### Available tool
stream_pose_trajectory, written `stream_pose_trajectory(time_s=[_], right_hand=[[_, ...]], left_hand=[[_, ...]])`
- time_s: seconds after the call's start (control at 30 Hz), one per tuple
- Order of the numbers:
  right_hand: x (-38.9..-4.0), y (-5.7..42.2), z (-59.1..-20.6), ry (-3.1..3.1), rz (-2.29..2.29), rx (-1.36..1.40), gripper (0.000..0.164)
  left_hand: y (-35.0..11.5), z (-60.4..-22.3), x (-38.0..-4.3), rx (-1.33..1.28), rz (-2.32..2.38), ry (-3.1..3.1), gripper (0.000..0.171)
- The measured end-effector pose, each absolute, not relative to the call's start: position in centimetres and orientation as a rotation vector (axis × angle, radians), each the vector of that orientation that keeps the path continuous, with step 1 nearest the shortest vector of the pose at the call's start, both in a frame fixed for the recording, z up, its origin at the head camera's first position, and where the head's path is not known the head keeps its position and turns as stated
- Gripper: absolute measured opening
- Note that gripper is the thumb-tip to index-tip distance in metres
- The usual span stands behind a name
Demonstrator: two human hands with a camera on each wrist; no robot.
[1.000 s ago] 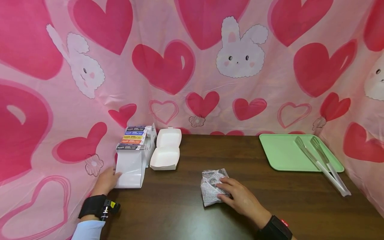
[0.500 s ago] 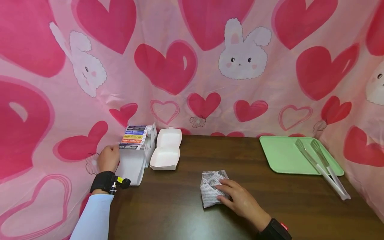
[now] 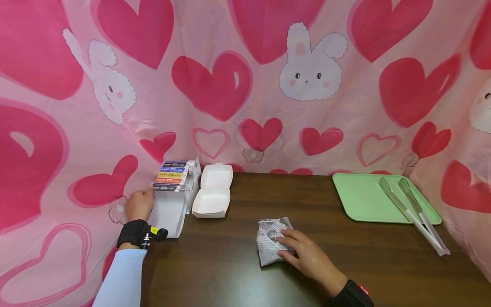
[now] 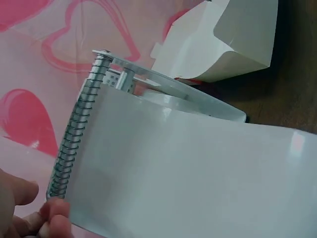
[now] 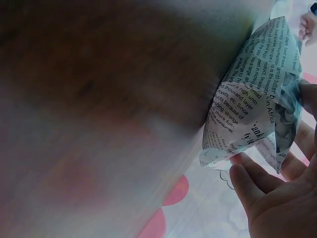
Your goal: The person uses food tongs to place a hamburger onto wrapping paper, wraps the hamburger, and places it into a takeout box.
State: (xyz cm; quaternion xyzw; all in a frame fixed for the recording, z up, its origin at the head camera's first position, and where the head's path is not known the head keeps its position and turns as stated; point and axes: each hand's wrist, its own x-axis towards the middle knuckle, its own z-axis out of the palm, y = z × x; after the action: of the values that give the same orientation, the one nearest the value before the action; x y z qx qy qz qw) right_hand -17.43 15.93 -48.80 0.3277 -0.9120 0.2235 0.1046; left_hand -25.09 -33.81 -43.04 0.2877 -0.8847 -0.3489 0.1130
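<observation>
My left hand (image 3: 139, 207) is at the left end of the label dispenser (image 3: 193, 192), which bears strips of coloured labels (image 3: 171, 175). In the left wrist view its curled fingers (image 4: 57, 213) lie at the lower end of the coiled metal rod (image 4: 74, 134), beside a white backing sheet (image 4: 173, 168). I cannot tell whether they pinch a label. On the table, my right hand (image 3: 307, 253) rests lightly over the right side of a small parcel (image 3: 268, 249) wrapped in newsprint-patterned paper, fingers spread. Its contents are hidden by the wrapper.
An open white takeaway box (image 3: 211, 202) stands right beside the dispenser. At the back right is a green tray (image 3: 360, 200) with two pairs of tongs (image 3: 416, 215), whose handles overhang its front edge. A pink heart-and-rabbit cloth (image 3: 264, 102) encloses the brown table (image 3: 215, 264).
My left hand has moved up from the lower part of the white backing sheet to the dispenser's rod end. The right hand and the parcel have stayed put.
</observation>
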Motion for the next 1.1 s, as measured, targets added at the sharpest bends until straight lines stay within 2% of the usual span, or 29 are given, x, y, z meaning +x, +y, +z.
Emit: stream_pose_trajectory(time_s=[0.27,0.53,0.9,1.1], right_hand=[[-17.3,15.9,-49.1,-2.655,0.636,0.978,0.037],[-17.3,15.8,-49.0,-2.642,0.638,0.982,0.037],[-17.5,15.8,-49.0,-2.671,0.636,0.969,0.036],[-17.4,15.7,-48.8,-2.687,0.627,0.96,0.036]], left_hand=[[-33.6,-43.3,-25.2,0.822,-1.015,-2.444,0.057],[-31.5,-41.9,-24.8,0.513,-0.769,-2.288,0.036],[-24.9,-39.5,-24.5,0.178,-0.777,-2.182,0.028],[-19.3,-40.0,-23.8,0.064,-1.065,-2.197,0.025]])
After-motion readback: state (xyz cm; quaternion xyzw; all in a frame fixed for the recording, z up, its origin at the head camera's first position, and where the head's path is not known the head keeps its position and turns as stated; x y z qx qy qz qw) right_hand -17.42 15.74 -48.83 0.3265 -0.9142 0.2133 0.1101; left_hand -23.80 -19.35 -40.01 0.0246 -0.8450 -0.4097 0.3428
